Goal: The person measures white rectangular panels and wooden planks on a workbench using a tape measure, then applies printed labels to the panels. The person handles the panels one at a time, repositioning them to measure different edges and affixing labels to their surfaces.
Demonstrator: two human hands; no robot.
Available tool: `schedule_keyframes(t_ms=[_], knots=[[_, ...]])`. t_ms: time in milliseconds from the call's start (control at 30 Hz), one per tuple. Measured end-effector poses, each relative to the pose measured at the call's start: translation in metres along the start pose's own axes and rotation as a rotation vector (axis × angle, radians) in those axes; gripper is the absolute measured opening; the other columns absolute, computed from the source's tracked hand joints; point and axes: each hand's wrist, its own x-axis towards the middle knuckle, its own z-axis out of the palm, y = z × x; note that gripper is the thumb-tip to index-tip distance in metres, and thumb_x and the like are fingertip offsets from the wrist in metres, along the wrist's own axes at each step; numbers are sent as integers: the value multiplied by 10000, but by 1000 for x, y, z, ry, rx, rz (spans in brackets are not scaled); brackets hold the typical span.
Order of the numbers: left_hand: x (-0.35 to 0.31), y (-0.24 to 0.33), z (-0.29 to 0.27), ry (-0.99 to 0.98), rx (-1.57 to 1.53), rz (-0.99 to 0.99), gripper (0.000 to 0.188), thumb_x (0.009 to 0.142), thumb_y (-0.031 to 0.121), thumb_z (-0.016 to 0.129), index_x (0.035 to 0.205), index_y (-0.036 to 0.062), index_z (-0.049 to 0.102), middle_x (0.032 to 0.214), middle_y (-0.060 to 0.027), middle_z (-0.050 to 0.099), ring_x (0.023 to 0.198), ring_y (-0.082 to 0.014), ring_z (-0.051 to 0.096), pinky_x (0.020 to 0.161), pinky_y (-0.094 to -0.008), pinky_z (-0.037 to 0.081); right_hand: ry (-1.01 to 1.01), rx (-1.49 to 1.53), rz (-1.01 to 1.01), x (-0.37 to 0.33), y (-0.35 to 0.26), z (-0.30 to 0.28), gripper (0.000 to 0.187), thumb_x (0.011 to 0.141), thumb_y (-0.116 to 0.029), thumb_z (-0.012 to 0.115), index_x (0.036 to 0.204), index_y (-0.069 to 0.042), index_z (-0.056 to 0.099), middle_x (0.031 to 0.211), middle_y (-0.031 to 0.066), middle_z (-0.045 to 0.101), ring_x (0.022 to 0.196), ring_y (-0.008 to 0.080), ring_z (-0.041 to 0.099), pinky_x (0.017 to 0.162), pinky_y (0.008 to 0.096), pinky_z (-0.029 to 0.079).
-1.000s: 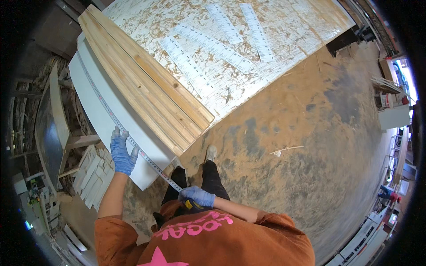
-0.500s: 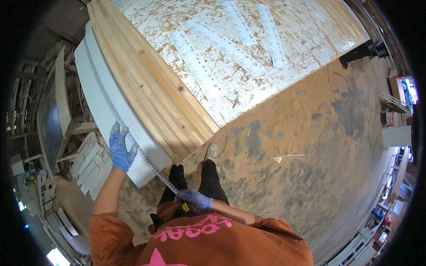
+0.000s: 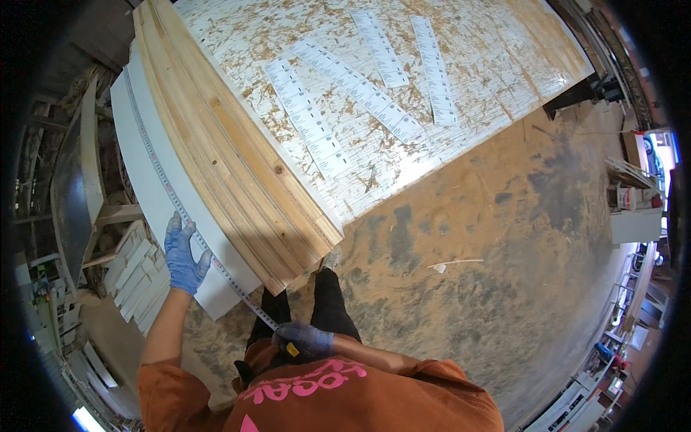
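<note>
A tape measure's pale blade (image 3: 230,281) stretches lengthwise along a long white board (image 3: 220,246), past its near end and back to my body. My left hand (image 3: 184,261), in a blue glove, rests on the board beside the blade with its thumb and fingers apart. Against my waist, my right hand (image 3: 308,338), also gloved in blue, is closed around the tape measure's dark case, where a yellow patch (image 3: 291,349) shows. Long wooden boards (image 3: 223,158) with several knots lie right alongside the white board.
Several printed paper strips (image 3: 363,90) lie on a scuffed white worktable (image 3: 468,43) beyond the wooden boards. White offcuts (image 3: 137,270) are stacked at the left. A thin stick (image 3: 461,261) lies on the dusty floor (image 3: 432,317) at the right.
The whole view has shifted, so the table and boards sit lower and slightly further left. Both hands keep their places on the board and the tape measure.
</note>
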Motion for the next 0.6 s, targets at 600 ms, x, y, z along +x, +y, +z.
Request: schedule_keyframes(t_ms=[600], knots=[[-1,-2,2,30,-35,11,667,783,454,613,1238,-24,519,1439,-286,337,1334,-420,317,1107,-493,252,-47,44,17,-2,-7,1,377,1001,-327,472,963,0,657,954,67,661,853,154,589,793,304,465]])
